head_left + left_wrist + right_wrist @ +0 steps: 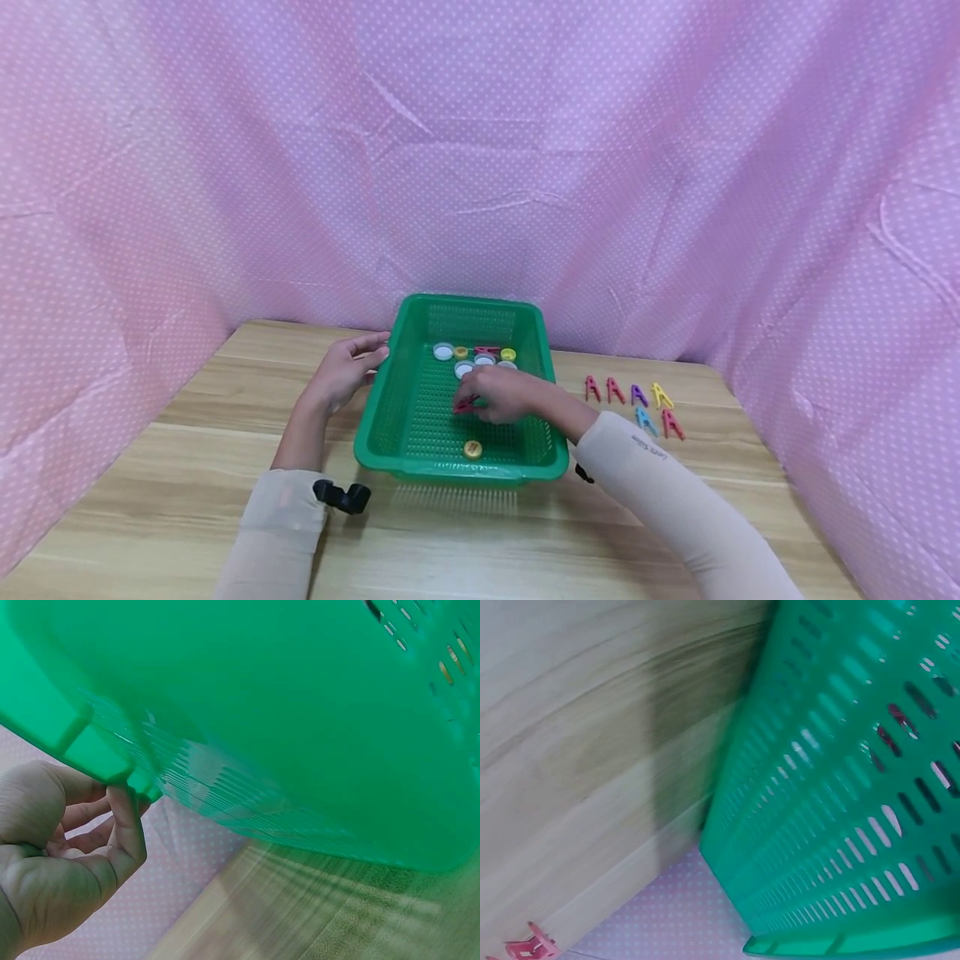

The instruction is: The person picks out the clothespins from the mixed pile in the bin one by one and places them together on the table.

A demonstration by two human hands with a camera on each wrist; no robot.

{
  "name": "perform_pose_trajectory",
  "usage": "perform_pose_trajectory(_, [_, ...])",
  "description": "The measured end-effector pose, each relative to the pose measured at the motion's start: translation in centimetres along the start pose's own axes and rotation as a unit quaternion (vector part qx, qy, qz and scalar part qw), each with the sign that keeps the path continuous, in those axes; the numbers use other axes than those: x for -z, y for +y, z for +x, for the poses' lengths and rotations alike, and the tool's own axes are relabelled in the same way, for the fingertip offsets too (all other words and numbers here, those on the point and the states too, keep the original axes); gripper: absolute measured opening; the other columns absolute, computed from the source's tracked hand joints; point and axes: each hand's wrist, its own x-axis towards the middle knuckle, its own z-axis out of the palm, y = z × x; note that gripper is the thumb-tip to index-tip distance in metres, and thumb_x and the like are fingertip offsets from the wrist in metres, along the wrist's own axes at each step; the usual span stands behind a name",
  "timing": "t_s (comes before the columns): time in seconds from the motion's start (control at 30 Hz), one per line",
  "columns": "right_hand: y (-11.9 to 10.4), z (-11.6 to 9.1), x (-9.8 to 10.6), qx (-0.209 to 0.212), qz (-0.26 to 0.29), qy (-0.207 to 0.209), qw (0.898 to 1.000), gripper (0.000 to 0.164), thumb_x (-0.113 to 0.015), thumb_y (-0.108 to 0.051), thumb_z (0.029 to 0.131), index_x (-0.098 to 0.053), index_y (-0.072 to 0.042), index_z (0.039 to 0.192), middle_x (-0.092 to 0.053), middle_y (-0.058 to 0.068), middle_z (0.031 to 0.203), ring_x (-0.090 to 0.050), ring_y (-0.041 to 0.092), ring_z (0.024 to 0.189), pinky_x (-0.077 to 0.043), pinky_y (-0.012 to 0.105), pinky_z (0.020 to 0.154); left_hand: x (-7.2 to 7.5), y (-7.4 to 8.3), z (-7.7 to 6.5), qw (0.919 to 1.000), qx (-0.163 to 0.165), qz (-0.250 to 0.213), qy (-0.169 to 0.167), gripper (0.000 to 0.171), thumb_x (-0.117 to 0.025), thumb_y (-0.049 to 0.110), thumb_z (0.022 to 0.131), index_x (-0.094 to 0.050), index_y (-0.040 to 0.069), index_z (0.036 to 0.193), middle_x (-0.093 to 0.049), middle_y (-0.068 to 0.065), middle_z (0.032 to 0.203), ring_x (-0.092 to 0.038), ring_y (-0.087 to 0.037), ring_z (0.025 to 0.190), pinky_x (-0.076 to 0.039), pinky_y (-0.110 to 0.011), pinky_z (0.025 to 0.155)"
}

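Note:
A green plastic basket (465, 472) with slotted walls stands on the table. My left hand (341, 371) grips its left rim; in the left wrist view, that hand (71, 855) has thumb and fingers at the rim's edge. Inside the basket, my right hand (501, 393) pinches a red clothespin (465, 406) low over the slotted floor. Beyond that hand lie several white caps (443, 352), a yellow cap (508, 355) and another red clothespin (487, 351). A gold cap (472, 450) sits near the front wall. The right wrist view shows only the basket's outer wall (840, 825), not the hand.
To the right of the basket, several clothespins lie in two rows on the wooden table (480, 542): red (615, 390), purple (638, 395), yellow (662, 395) and blue (646, 421). A pink dotted cloth (480, 167) hangs behind and at both sides.

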Motion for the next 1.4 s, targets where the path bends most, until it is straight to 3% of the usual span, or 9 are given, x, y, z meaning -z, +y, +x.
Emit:
perform_pose_trajectory(0.17, [-0.4,-0.8,1.0,0.008,0.024,0.040,0.999,0.020,-0.067,-0.011,0.088,-0.070,-0.014,0.107,-0.067,-0.006,0.101,-0.058,0.009,0.097,-0.048,0.027,0.089,0.0,0.1,-0.1,1.0000,0.000,0.001,-0.001,0.045,-0.057,0.021,0.097,-0.048,0.008,0.139,-0.051,-0.013,0.132,-0.060,-0.015,0.095,-0.053,-0.034,0.083])
perform_pose_trajectory(0.43, [-0.2,-2.8,2.9,-0.015,0.029,0.114,0.993,0.021,-0.067,-0.012,0.088,-0.071,-0.015,0.109,-0.067,-0.006,0.107,-0.055,0.010,0.105,-0.043,0.031,0.097,0.1,0.1,0.1,1.0000,0.001,0.001,0.001,0.044,-0.057,0.020,0.097,-0.049,0.007,0.138,-0.051,-0.013,0.132,-0.060,-0.016,0.095,-0.052,-0.039,0.086])
perform_pose_trajectory(0.8, [0.0,-5.5,3.9,-0.060,0.040,0.188,0.979,0.030,-0.069,-0.005,0.082,-0.070,-0.012,0.111,-0.066,-0.001,0.107,-0.054,0.014,0.096,-0.049,0.030,0.077,0.1,1.1,-0.7,0.9998,0.018,-0.007,-0.006,0.045,-0.055,0.016,0.097,-0.046,0.006,0.140,-0.047,-0.016,0.134,-0.059,-0.014,0.095,-0.053,-0.030,0.082])
perform_pose_trajectory(1.17, [0.2,-8.7,3.8,-0.138,0.093,0.271,0.948,0.028,-0.069,-0.008,0.084,-0.070,-0.011,0.112,-0.064,0.000,0.101,-0.058,0.018,0.082,-0.053,0.032,0.063,-0.3,2.2,-1.2,0.9996,0.022,-0.007,-0.014,0.045,-0.054,0.014,0.098,-0.044,0.003,0.141,-0.048,-0.017,0.135,-0.059,-0.017,0.099,-0.049,-0.042,0.092])
perform_pose_trajectory(1.4, [0.9,-11.3,3.2,-0.196,0.095,0.314,0.924,0.027,-0.068,-0.009,0.085,-0.069,-0.007,0.112,-0.065,0.001,0.098,-0.056,0.012,0.079,-0.053,0.033,0.064,0.1,0.0,0.3,1.0000,0.006,0.005,-0.004,0.047,-0.057,0.023,0.096,-0.047,0.008,0.139,-0.050,-0.013,0.133,-0.059,-0.018,0.101,-0.048,-0.044,0.092])
